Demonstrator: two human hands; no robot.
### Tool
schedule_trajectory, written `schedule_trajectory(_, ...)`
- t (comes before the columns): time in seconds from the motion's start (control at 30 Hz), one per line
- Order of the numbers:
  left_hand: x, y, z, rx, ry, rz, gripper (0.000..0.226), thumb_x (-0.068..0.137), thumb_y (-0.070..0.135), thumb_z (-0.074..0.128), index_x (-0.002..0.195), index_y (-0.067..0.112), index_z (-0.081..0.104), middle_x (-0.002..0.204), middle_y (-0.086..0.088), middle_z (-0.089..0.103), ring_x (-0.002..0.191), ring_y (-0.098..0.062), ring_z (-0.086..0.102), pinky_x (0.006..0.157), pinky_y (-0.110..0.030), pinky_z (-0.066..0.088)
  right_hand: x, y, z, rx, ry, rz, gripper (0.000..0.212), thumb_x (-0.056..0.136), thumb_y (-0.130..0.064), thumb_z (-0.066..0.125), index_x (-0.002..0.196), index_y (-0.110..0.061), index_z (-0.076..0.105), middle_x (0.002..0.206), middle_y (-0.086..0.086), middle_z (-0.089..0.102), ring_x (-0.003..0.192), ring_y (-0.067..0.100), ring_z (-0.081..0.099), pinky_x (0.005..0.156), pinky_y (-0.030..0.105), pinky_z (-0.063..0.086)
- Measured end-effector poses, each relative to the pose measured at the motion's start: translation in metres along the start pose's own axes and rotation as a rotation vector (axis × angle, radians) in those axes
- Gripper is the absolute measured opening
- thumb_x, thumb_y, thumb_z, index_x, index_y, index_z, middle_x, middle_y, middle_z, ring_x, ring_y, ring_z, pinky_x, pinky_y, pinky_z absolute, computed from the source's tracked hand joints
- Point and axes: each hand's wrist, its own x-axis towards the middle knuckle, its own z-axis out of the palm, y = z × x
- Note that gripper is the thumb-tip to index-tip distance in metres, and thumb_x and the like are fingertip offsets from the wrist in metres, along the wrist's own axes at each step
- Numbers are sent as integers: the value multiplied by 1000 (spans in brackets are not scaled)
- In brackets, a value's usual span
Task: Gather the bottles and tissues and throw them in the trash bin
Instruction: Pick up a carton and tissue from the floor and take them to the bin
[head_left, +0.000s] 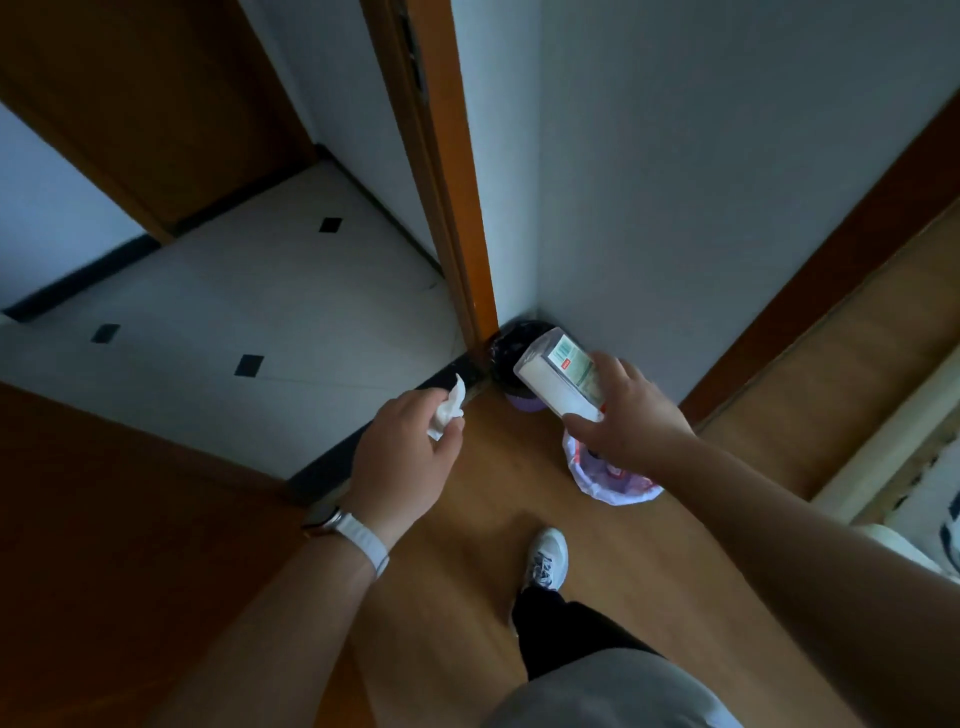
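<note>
There is just one camera. It sits high up on the person's head and looks forward and down at the wood floor (467, 519). It sees very wide. The left hand (405, 457) and right hand (634, 421) are near it, low in the middle. The wall corner (537, 208) is far ahead.

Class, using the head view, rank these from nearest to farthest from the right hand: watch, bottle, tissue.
1. bottle, gripped in the right hand itself.
2. tissue, off to the left, pinched in the left hand.
3. watch, further back on the left wrist.
</note>
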Motion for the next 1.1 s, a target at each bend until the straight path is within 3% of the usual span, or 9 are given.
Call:
schedule_trajectory(0.33,153,1,35,21,-130,101,20,93,30,61,109,18,63,97,5,65,85,-13,56,67,-32,54,115,41,-9,75,3,139,75,76,-49,67,139,-28,30,125,0,52,101,23,55,79,36,49)
schedule_trajectory(0.67,229,-10,84,46,-270,273,21,91,28,61,108,16,63,91,3,64,82,-17,56,63,-35,51,131,78,-8,129,64,303,74,76,-47,69,136,-30,30,123,-1,53,97,21,57,76,41,54)
schedule_trajectory(0.83,262,-20,120,28,-370,284,21,89,24,63,109,16,64,96,4,63,87,-18,56,66,-28,41,136,90,12,182,69,461,74,74,-43,71,137,-30,33,125,-1,52,106,24,55,82,36,49)
schedule_trajectory(0.97,289,-35,156,-19,-495,295,22,91,21,63,112,16,63,93,8,57,82,-11,52,58,-13,31,148,96,35,204,66,574,76,74,-42,73,138,-27,35,128,1,52,111,25,53,85,34,46)
schedule_trajectory(1.1,322,-65,208,-52,-622,307,24,92,21,62,115,15,62,102,-1,64,83,-10,53,59,-13,33,163,102,65,253,77,739,82,70,-48,70,140,-22,35,130,2,51,116,25,51,88,35,43)
